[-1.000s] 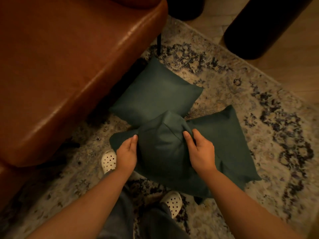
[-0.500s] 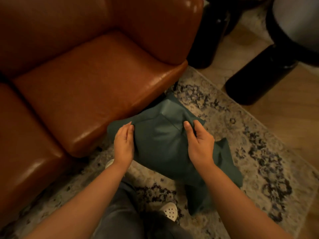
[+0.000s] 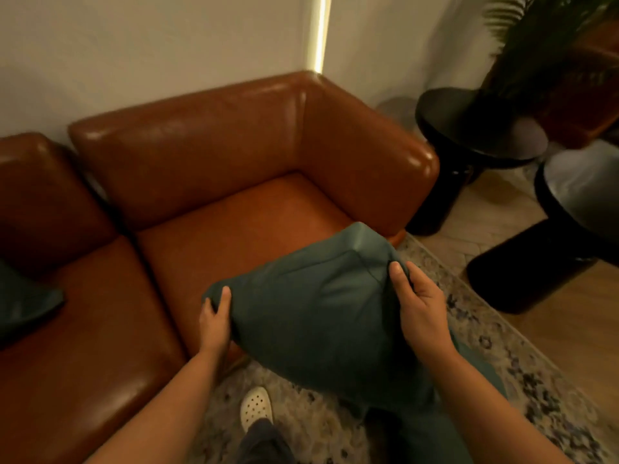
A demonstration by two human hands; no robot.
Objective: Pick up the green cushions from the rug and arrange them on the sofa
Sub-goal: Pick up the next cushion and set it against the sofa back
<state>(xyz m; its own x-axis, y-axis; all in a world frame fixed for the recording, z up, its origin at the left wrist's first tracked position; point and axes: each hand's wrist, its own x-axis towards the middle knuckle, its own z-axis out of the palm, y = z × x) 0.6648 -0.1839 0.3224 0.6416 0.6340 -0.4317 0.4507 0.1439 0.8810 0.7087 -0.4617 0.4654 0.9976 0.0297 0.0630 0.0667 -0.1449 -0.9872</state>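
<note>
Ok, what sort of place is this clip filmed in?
Probably a home living room: a brown leather sofa against the wall, a patterned rug on wood flooring, and a round black side table beside a leafy plant.

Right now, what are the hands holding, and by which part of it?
One green cushion, held between both hands: the left hand grips its left edge, the right hand grips its right edge near the upper corner.

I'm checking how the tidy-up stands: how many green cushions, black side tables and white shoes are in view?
Green cushions: 3 (held cushion, one on the sofa, one partly hidden on the rug)
Black side tables: 2
White shoes: 1
Total: 6
</note>
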